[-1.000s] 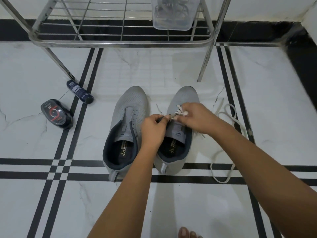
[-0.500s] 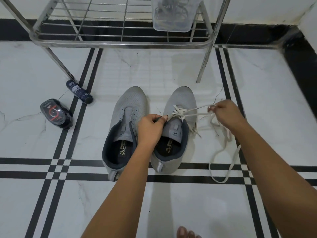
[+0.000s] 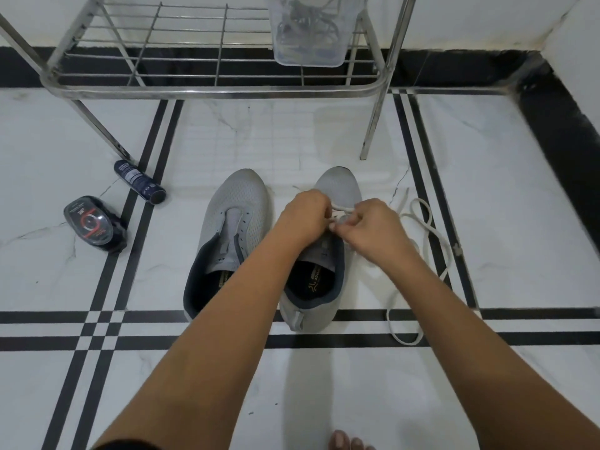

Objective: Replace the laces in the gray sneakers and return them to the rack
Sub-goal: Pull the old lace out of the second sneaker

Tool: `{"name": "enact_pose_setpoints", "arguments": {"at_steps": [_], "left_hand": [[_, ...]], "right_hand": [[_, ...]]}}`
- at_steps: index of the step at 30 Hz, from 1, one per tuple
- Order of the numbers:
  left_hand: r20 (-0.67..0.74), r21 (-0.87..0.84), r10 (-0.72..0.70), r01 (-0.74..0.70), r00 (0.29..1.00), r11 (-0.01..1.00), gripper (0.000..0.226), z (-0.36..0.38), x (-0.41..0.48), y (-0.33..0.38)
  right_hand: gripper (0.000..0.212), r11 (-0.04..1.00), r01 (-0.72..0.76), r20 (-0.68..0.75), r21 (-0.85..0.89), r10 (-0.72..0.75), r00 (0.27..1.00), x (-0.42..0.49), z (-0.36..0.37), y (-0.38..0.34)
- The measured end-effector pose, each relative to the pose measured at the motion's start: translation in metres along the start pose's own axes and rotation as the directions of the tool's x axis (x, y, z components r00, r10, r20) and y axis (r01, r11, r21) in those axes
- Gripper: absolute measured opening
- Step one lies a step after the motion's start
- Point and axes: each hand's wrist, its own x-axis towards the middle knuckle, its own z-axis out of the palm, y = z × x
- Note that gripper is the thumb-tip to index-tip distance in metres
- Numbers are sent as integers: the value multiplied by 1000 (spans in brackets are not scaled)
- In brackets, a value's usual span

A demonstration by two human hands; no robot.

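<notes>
Sneakers: a gray pair with dark lining stands side by side on the floor, toes toward 12 o'clock and heels toward the person.
Left sneaker (image 3: 233, 222): it has no lace, its eyelets are bare, and the left forearm crosses over its heel.
Right sneaker (image 3: 337, 193): just beside the other at its 3 o'clock, and both hands meet over its lacing area.
Left hand (image 3: 305, 219): the fingers are curled and grip the right sneaker's upper by the eyelets; the fingertips are hidden behind the knuckles.
Right hand (image 3: 373, 228): thumb and fingers pinch the white lace close to the eyelets, touching or nearly touching the left hand.
White lace (image 3: 425, 228): a short stretch runs between the two hands, and the rest trails on the floor in loose loops at 3 to 5 o'clock of the right sneaker.
Rack (image 3: 207, 90): a steel frame with a wire shelf stands at 12 o'clock, apart from the sneakers.
Clear container (image 3: 306, 43): it sits on the rack shelf at about 12 o'clock, with dark cords inside — too blurred to name.
Dark bottle (image 3: 139, 181): it lies on its side at 10 o'clock, near a rack leg.
Black case with clear lid (image 3: 94, 227): it lies at 9 o'clock, near the bottle and well apart from the sneakers.
Toes (image 3: 347, 441): a bare foot shows at 6 o'clock — only its tips are in view.
Floor (image 3: 519, 222): white marble tile with black double stripes.
</notes>
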Motion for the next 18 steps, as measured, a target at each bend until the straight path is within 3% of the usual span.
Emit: {"name": "enact_pose_setpoints", "arguments": {"at_steps": [3, 5, 6, 7, 8, 9, 10, 11, 12, 13, 14, 15, 16, 17, 18], "left_hand": [[-27, 33, 12, -11, 1000, 999, 14, -1, 5, 1], [-175, -239, -164, 120, 971, 964, 9, 0, 0, -10], [-205, -464, -341, 216, 917, 859, 8, 2, -5, -16], [-182, -674, -497, 260, 849, 692, 13, 5, -9, -21], [-105, -826, -581, 254, 807, 503, 14, 9, -13, -24], [-26, -885, -585, 254, 810, 391, 10, 10, -17, -22], [0, -872, -537, 263, 844, 413, 13, 7, -19, -17], [-56, -783, -434, 231, 899, 578, 26, 5, -20, -15], [-136, -595, -266, 137, 954, 792, 35, 4, -20, -16], [-161, -328, -86, 29, 983, 944, 38, 2, -21, -15], [-123, -66, 53, -61, 991, 996, 36, -1, -21, -13], [-49, 154, 127, -118, 991, 981, 32, -1, -18, -10], [-21, 249, 154, -144, 988, 958, 28, 0, -17, -6], [-42, 208, 165, -153, 985, 966, 24, 2, -15, -4], [-148, 20, 105, -103, 983, 994, 21, 1, -15, -7]], "right_hand": [[24, 989, -2, -35, -148, -3, 999, -6, 20, 7], [25, 987, -116, -92, 110, 126, 988, -4, 21, 20], [29, 931, -203, -62, 305, 233, 971, -3, 19, 26], [25, 841, -278, -3, 464, 315, 949, -2, 18, 30], [20, 774, -326, 47, 542, 359, 932, -1, 18, 31], [17, 759, -342, 68, 554, 369, 927, -1, 19, 30], [16, 765, -332, 68, 552, 355, 932, 1, 20, 29], [16, 781, -314, 63, 540, 335, 940, 1, 20, 27], [15, 799, -293, 55, 526, 312, 948, 2, 20, 25], [14, 818, -273, 48, 506, 290, 956, 3, 20, 25], [17, 837, -253, 39, 485, 268, 963, 4, 20, 26], [22, 851, -248, 37, 463, 261, 965, 3, 20, 26], [27, 855, -249, 39, 454, 260, 965, 3, 21, 28], [31, 842, -265, 52, 470, 274, 960, 3, 21, 30], [34, 815, -284, 62, 505, 294, 954, 4, 21, 33]]}}
